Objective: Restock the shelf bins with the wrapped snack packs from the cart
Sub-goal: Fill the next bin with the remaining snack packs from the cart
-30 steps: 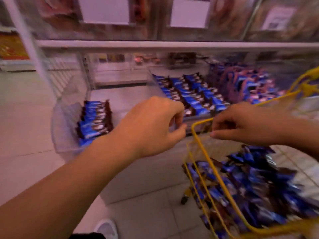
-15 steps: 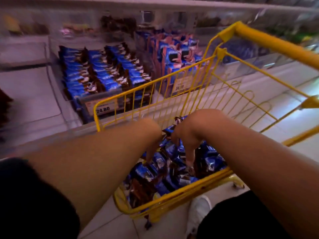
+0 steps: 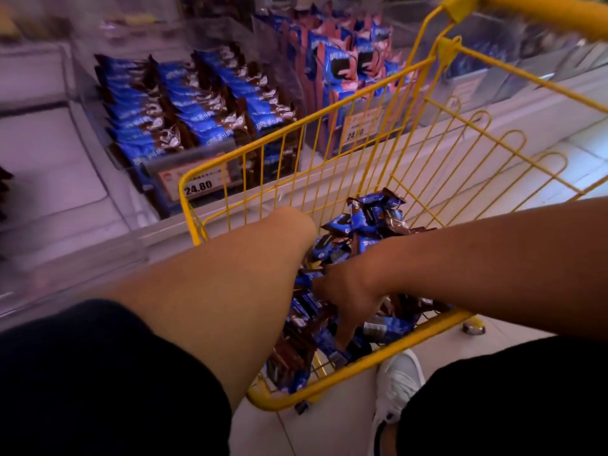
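Presently, head view: both arms reach into the yellow cart (image 3: pixel 378 370).
Stock: wrapped snack packs (image 3: pixel 368 225) heaped loose in the cart.
Right hand (image 3: pixel 348 294): fingers down among the packs; grasp unclear.
Left hand: hidden.
Handling: likely light, crinkly, slippery; pinch several mid-body.

The cart (image 3: pixel 329 133) stands in front of the shelf (image 3: pixel 296 192), with loose snack packs (image 3: pixel 371 218) heaped inside it. Behind its far wall, a bin (image 3: pixel 131 166) holds rows of packs; another bin (image 3: pixel 329 70) sits to its right. Both forearms reach into the cart, the right hand (image 3: pixel 348 297) among the packs.
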Motion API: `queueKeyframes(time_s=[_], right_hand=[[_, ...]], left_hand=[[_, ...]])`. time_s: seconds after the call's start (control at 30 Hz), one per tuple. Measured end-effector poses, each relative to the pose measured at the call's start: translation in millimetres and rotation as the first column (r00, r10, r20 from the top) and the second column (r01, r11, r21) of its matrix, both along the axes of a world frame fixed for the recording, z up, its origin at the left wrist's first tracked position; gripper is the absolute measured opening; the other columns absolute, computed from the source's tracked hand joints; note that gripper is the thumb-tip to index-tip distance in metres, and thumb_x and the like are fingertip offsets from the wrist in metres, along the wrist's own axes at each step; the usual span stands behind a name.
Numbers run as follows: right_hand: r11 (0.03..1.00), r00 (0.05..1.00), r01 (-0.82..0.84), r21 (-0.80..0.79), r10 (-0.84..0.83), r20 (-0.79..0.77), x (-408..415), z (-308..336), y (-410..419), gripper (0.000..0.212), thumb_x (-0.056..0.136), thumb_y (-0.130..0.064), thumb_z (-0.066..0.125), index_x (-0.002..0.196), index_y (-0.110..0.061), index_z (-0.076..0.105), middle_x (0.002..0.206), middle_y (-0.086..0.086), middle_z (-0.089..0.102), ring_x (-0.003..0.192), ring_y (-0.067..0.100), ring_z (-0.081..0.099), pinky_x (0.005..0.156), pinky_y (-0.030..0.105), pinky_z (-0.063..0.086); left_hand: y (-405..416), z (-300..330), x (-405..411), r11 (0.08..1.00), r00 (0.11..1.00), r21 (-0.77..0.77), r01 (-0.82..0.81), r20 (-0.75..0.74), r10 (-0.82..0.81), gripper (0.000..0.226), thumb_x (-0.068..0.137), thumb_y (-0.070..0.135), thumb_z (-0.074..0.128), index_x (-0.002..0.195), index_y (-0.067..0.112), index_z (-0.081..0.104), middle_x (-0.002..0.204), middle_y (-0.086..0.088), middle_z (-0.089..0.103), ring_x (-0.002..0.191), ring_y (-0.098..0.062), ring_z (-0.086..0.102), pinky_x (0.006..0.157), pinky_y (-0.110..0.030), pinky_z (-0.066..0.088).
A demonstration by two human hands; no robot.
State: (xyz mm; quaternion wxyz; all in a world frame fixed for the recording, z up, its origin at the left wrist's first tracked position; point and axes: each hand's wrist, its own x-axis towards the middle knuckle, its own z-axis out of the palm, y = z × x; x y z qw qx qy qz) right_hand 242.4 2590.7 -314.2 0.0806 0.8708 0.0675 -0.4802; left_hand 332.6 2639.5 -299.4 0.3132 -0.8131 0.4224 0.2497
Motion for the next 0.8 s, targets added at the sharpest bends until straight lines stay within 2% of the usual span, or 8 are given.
queueKeyframes(time_s=[0.1, 0.27, 0.4, 0.5, 0.57, 0.63, 0.7, 0.8], right_hand=[[0.996, 0.998, -0.052, 0.078, 0.054, -0.023, 4, -4, 3, 0.073, 0.087, -0.051, 0.070, 0.141, -0.008, 0.045, 0.134, 0.008, 0.051, 0.111, 0.024, 0.055, 0.093, 0.032, 0.049], [0.987, 0.989, -0.091, 0.135, 0.105, -0.103, 7, -10, 1, 0.053, 0.094, -0.039, 0.065, 0.138, -0.014, 0.050, 0.134, 0.007, 0.054, 0.099, 0.017, 0.049, 0.070, 0.025, 0.048], [0.996, 0.981, -0.061, 0.070, 0.072, -0.183, 12, -13, 2, 0.050, 0.094, -0.032, 0.067, 0.135, -0.011, 0.048, 0.128, 0.010, 0.047, 0.117, 0.034, 0.053, 0.095, 0.049, 0.053], [0.989, 0.969, 0.132, 0.059, -0.117, -0.217, 18, -2, -4, 0.046, 0.093, -0.022, 0.069, 0.133, -0.008, 0.050, 0.131, 0.013, 0.046, 0.114, 0.037, 0.056, 0.080, 0.047, 0.060], [0.966, 0.949, 0.256, 0.043, -0.243, -0.203, 23, 12, -12, 0.046, 0.094, -0.020, 0.067, 0.136, -0.009, 0.051, 0.132, 0.018, 0.051, 0.103, 0.034, 0.061, 0.071, 0.041, 0.062], [0.946, 0.938, 0.322, 0.036, -0.313, -0.149, 27, 29, -21, 0.041, 0.096, -0.021, 0.065, 0.133, -0.008, 0.054, 0.125, 0.020, 0.059, 0.092, 0.033, 0.067, 0.066, 0.039, 0.063], [0.941, 0.937, 0.339, 0.011, -0.337, -0.092, 29, 40, -26, 0.042, 0.098, -0.022, 0.063, 0.135, -0.007, 0.053, 0.126, 0.021, 0.059, 0.099, 0.038, 0.068, 0.061, 0.037, 0.062], [0.947, 0.946, 0.318, -0.039, -0.320, -0.045, 27, 52, -31, 0.047, 0.099, -0.024, 0.059, 0.141, -0.007, 0.047, 0.131, 0.018, 0.057, 0.106, 0.036, 0.067, 0.059, 0.033, 0.059]], left_hand=[[1, 4, -4, 0.998, 0.998, -0.003, 0.055, 0.029, -0.055, 0.043, 0.094, 0.022, 0.062, 0.135, 0.010, 0.052, 0.086, -0.003, 0.046, 0.063, -0.019, 0.039, 0.057, -0.026, 0.040], [3, 4, -3, 0.997, 0.998, -0.061, 0.051, 0.033, -0.049, 0.041, 0.097, 0.020, 0.055, 0.136, 0.009, 0.050, 0.129, -0.011, 0.052, 0.089, -0.021, 0.041, 0.076, -0.029, 0.037], [3, 1, 0, 0.999, 0.999, -0.035, 0.030, 0.029, -0.029, 0.038, 0.093, 0.020, 0.062, 0.129, 0.011, 0.056, 0.081, -0.004, 0.044, 0.063, -0.017, 0.039, 0.057, -0.026, 0.038], [0, -5, 4, 1.000, 0.999, -0.011, 0.006, 0.053, -0.005, 0.015, 0.089, 0.023, 0.067, 0.084, 0.012, 0.058, 0.074, -0.002, 0.040, 0.060, -0.016, 0.039, 0.047, -0.026, 0.035], [2, -11, 8, 0.999, 0.999, 0.051, 0.018, 0.046, -0.020, 0.033, 0.089, 0.025, 0.067, 0.068, 0.012, 0.046, 0.072, -0.001, 0.041, 0.060, -0.016, 0.039, 0.059, -0.027, 0.042], [1, -15, 12, 0.991, 0.999, 0.127, 0.043, 0.008, -0.044, 0.027, 0.089, 0.030, 0.069, 0.075, 0.010, 0.057, 0.070, -0.001, 0.049, 0.063, -0.018, 0.047, 0.075, -0.031, 0.044], [2, -12, 12, 0.983, 0.994, 0.178, -0.044, -0.093, 0.061, 0.030, 0.089, 0.034, 0.071, 0.107, 0.010, 0.065, 0.084, -0.004, 0.067, 0.061, -0.015, 0.055, 0.068, -0.024, 0.052], [8, 10, 20, 0.958, 0.897, 0.094, -0.271, -0.335, 0.287, 0.066, 0.089, 0.023, 0.072, 0.144, 0.008, 0.040, 0.120, -0.013, 0.061, 0.073, -0.021, 0.062, 0.063, -0.024, 0.059]])
